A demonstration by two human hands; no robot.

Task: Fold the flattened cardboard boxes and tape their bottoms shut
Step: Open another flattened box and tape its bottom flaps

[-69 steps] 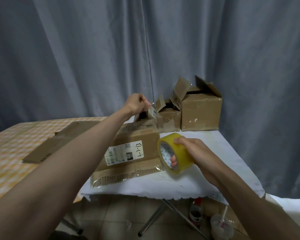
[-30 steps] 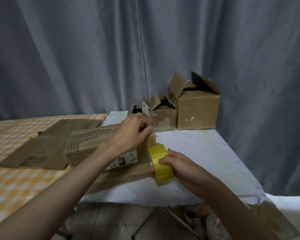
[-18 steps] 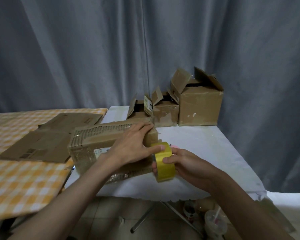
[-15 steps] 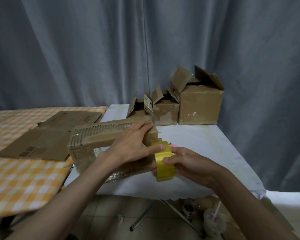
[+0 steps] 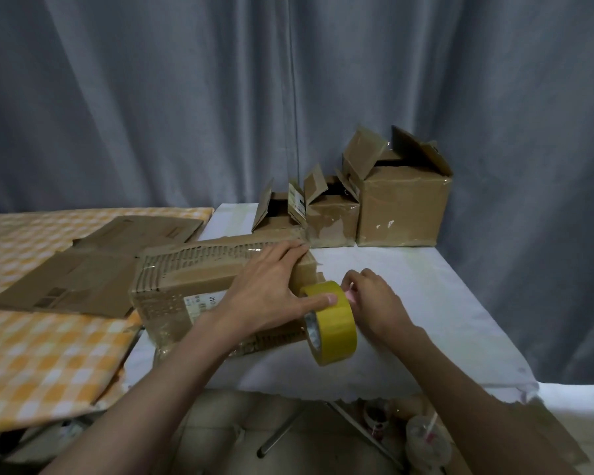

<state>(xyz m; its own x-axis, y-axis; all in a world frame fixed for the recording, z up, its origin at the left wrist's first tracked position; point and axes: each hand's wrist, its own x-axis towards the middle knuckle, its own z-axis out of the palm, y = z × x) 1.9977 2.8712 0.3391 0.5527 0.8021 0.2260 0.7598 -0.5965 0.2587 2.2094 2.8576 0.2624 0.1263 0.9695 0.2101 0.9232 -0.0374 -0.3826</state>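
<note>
Matt corrugated cardboard box (image 5: 199, 275), glossy yellow plastic tape roll (image 5: 333, 323), white cloth-covered table (image 5: 408, 323).

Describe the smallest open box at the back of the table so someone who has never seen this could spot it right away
Start at the white-covered table in front of the grey curtain. Along its far edge stands a row of three open cardboard boxes, stepping down in size from right to left. The one you want is the leftmost box: the lowest of the three, flaps standing up, just behind the box being taped.
</note>
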